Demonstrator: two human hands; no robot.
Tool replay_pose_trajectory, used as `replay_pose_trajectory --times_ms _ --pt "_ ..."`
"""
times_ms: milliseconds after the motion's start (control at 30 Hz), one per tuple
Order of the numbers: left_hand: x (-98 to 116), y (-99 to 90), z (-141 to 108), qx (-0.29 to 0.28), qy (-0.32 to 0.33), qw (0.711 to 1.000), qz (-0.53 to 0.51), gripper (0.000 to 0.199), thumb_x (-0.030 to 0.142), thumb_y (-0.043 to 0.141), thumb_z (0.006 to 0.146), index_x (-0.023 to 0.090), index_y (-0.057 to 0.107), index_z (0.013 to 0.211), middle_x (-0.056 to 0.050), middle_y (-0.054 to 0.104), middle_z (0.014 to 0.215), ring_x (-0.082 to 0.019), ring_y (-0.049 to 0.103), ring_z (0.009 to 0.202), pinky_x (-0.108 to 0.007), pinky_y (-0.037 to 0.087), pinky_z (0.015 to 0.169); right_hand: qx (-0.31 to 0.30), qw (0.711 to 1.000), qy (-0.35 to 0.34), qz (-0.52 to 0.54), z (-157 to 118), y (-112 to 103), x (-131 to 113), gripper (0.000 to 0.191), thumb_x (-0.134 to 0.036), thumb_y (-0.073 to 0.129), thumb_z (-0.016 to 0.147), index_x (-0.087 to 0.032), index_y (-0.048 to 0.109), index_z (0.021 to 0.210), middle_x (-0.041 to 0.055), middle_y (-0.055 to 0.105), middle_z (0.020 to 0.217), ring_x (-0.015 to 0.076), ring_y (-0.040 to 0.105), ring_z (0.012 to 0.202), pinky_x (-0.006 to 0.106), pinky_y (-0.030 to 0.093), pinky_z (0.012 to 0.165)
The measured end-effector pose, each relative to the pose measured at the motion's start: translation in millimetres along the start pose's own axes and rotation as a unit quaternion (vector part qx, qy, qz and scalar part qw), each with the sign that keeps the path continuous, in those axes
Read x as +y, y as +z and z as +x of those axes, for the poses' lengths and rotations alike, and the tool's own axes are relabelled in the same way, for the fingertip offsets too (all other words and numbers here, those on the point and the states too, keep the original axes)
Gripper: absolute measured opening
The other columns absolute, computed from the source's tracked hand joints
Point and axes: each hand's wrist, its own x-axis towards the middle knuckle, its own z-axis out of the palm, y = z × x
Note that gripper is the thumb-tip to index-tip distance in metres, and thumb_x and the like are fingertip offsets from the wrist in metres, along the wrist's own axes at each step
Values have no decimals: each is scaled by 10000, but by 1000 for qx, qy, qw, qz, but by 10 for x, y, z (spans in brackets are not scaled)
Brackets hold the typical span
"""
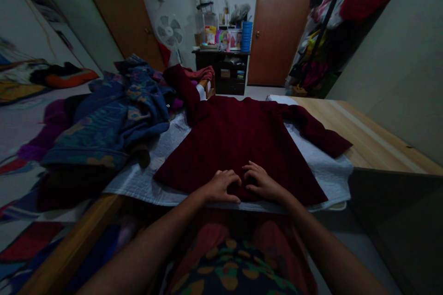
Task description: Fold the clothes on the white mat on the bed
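Note:
A dark red long-sleeved garment [245,143] lies spread out on a white quilted cloth [138,186], its hem toward me and its sleeves out to both sides. Near the middle of the hem, my left hand [224,186] rests on the fabric with its fingers curved and apart from the thumb. Just to its right, my right hand [262,181] also touches the garment, fingers bent and spread. The two hands are close but not touching, and no fabric shows gripped in either.
A pile of clothes with a blue floral piece [114,115] lies at the left. A wooden surface [367,133] adjoins the cloth at the right. Further back stand a white fan [170,31] and a dark shelf [221,71]. A wooden beam [76,239] runs at the lower left.

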Motion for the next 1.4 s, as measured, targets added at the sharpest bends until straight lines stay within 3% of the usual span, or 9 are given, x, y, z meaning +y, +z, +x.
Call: replay_pose_trajectory --times_ms 67,200,333,467,633,800,900,1267,1400 --pt "-22 -10 4 -8 5 1000 -2 485 481 763 686 241 597 1074 -29 601 1121 -237 541 1064 -358 359 900 -25 1000 4 15 -28 -40 -52 284 -388 684 802 -222 631 1027 97 431 1461 294 174 1461 521 195 1157" --pt "-56 -70 20 -16 14 999 -38 261 308 645 798 239 625 1049 -10 637 1082 -188 580 1008 -314 379 893 -78 996 13 28 -56 -106 -130 552 -544 779 667 -224 607 1084 115 350 1518 330 100 1471 549 150 1160" --pt "-64 -102 32 -9 4 997 -70 193 198 553 809 212 638 983 -1 660 1003 -149 606 918 -251 412 823 -86 996 22 30 -68 -147 -169 323 -434 698 779 -226 625 1015 89 352 1525 297 90 1478 529 170 1157" --pt "-71 -70 7 -5 -8 999 -41 159 246 580 807 219 610 960 11 645 1019 -158 593 930 -279 385 856 -74 996 24 43 -70 -171 -189 149 -342 620 840 -226 651 929 60 410 1493 274 125 1475 517 198 1154" --pt "-58 -69 -41 -26 1 999 -19 368 370 713 717 221 569 1022 -10 600 1084 -205 553 1023 -310 377 872 -69 996 27 49 -42 -149 -166 194 -373 549 896 -222 669 882 56 451 1460 271 159 1468 519 202 1157" --pt "49 -135 -91 -53 -4 998 24 434 270 673 702 238 548 1116 -33 578 1168 -234 538 1090 -354 394 919 -53 997 30 48 -29 -105 -127 271 -410 475 941 -224 660 870 51 467 1445 256 186 1462 498 222 1160" --pt "95 -145 -127 -38 2 998 57 517 213 661 667 242 546 1169 -56 569 1216 -255 530 1127 -356 417 925 -47 997 27 59 -31 -95 -114 302 -432 454 952 -219 650 866 55 475 1437 252 192 1460 494 224 1163" --pt "-13 -186 -68 50 -46 992 -107 335 103 495 749 208 666 1018 2 716 978 -153 647 900 -229 457 806 -34 991 35 125 -69 -138 -98 286 -490 540 891 -222 640 882 68 481 1436 270 197 1462 506 248 1146" --pt "22 -99 -108 41 -41 992 -109 291 125 522 764 218 652 1007 0 699 984 -158 629 911 -246 452 828 -38 991 35 125 -74 -160 -119 339 -529 528 890 -218 659 863 69 489 1435 273 207 1459 504 253 1146"
